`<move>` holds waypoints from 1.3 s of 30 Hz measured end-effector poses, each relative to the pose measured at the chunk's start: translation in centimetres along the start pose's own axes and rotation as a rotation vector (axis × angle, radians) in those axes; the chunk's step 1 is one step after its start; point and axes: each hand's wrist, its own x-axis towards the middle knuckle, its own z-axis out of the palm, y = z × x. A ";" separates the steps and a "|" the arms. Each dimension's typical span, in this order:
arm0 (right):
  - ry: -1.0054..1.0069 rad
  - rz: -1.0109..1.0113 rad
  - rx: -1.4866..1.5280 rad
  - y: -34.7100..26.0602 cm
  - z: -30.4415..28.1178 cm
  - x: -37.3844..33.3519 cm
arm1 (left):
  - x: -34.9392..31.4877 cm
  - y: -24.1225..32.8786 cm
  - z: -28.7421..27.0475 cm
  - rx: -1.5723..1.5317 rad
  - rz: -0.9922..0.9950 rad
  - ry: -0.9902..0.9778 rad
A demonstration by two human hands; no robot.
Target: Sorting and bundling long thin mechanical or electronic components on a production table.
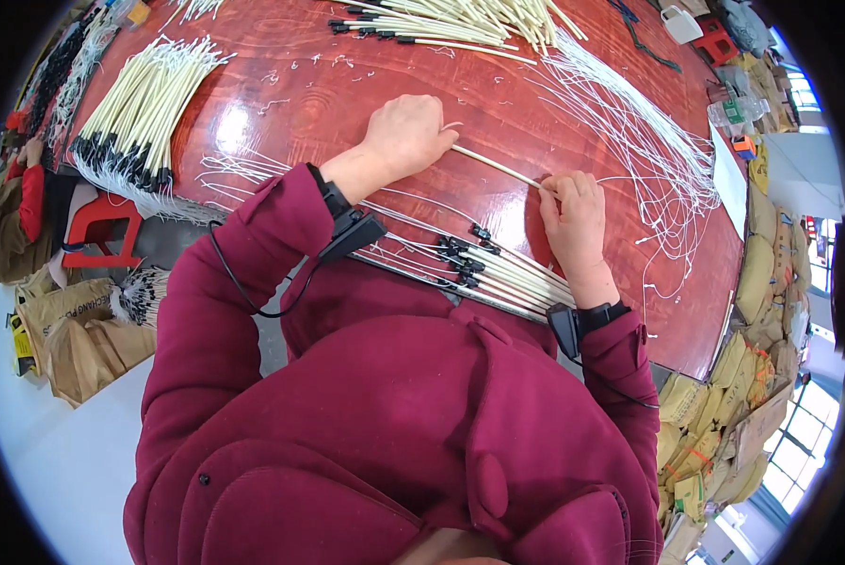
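A thin cream-coloured rod [498, 168] stretches between my two hands above the red table [347, 122]. Its left end is at the thumb and fingers of my left hand [405, 137], which are closed on it. The fingertips of my right hand [575, 218] pinch the other end. Nearer to me, along the table's front edge, lies a row of similar rods [516, 280] with black end pieces [462, 259]. White cords [389, 215] run leftward from those end pieces. Whether the held rod has a black end piece is hidden by my fingers.
A bundle of black-ended rods [149, 105] lies at the table's left, a larger pile [479, 21] at the far side. Loose white cords [634, 132] spread at right. A red stool [104, 231], paper bags [88, 344] and a person [13, 221] are at left; stacked sacks [724, 405] at right.
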 end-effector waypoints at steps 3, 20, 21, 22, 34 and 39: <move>0.056 -0.024 -0.024 0.2 0.4 -0.5 | 0.3 -0.5 0.6 -0.030 0.005 -0.054; 0.075 -0.078 0.037 0.8 0.1 -1.1 | 0.6 -1.4 1.6 -0.350 0.045 0.064; 0.062 -0.069 0.040 0.8 0.1 -1.3 | 0.6 -1.4 1.5 -0.420 0.023 0.008; 0.054 -0.059 0.037 0.9 0.0 -1.3 | 0.7 -1.4 1.2 -0.493 0.009 -0.046; 0.023 -0.087 0.036 -0.3 -0.2 0.0 | 0.0 0.4 -1.3 -0.748 -0.058 -0.136; -0.002 -0.147 0.026 -0.3 -1.7 -0.1 | 0.9 -2.4 -2.5 -0.941 -0.101 -0.058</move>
